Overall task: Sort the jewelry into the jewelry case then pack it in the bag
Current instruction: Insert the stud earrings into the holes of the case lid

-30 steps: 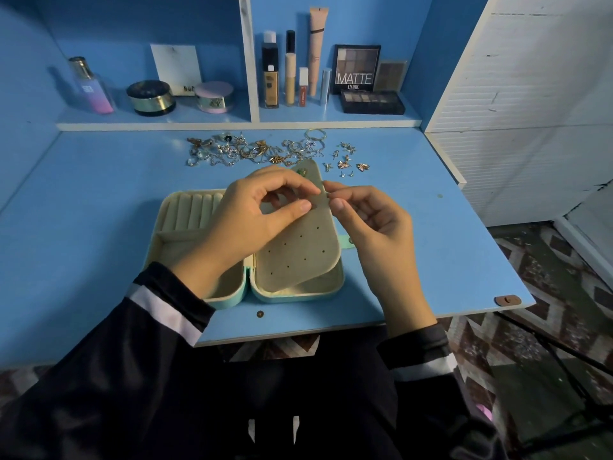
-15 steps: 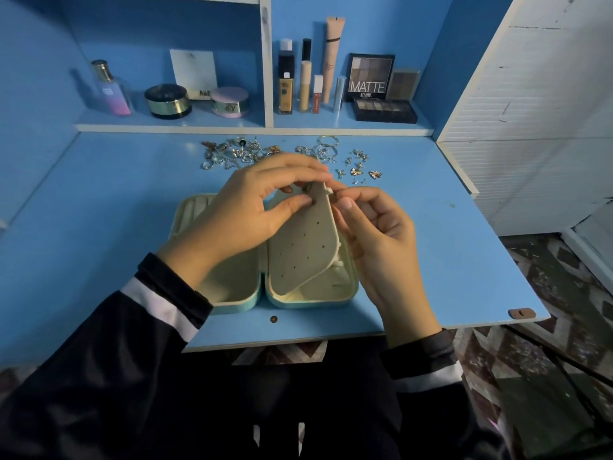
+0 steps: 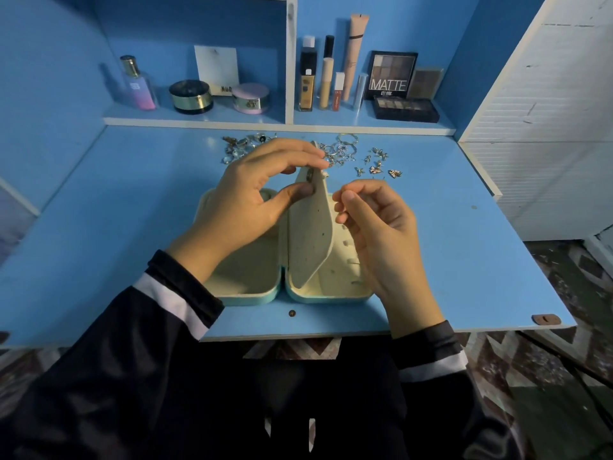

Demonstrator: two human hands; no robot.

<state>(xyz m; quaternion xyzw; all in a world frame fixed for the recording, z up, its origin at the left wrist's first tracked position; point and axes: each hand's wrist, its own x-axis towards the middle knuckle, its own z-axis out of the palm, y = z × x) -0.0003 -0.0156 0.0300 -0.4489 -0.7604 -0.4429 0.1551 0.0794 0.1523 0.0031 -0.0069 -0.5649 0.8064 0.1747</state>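
Observation:
An open mint-green jewelry case (image 3: 331,297) with a cream lining lies on the blue desk. Its perforated earring flap (image 3: 311,234) stands almost upright in the middle. My left hand (image 3: 255,197) pinches the flap's top between thumb and fingers, with a small earring at the fingertips. My right hand (image 3: 374,220) hovers just right of the flap, fingers curled, thumb and forefinger pinched together; what they pinch is too small to tell. A pile of loose jewelry (image 3: 341,154) lies behind the case. No bag is in view.
A shelf at the back holds a perfume bottle (image 3: 137,84), two round jars (image 3: 190,96), makeup tubes (image 3: 326,78) and eyeshadow palettes (image 3: 404,109). A white panelled wall (image 3: 547,127) borders the desk on the right. The desk's front edge (image 3: 365,332) is close to my body.
The flap has been lifted from leaning right to nearly upright. My right hand has drawn away from the flap's top and now sits slightly right of it.

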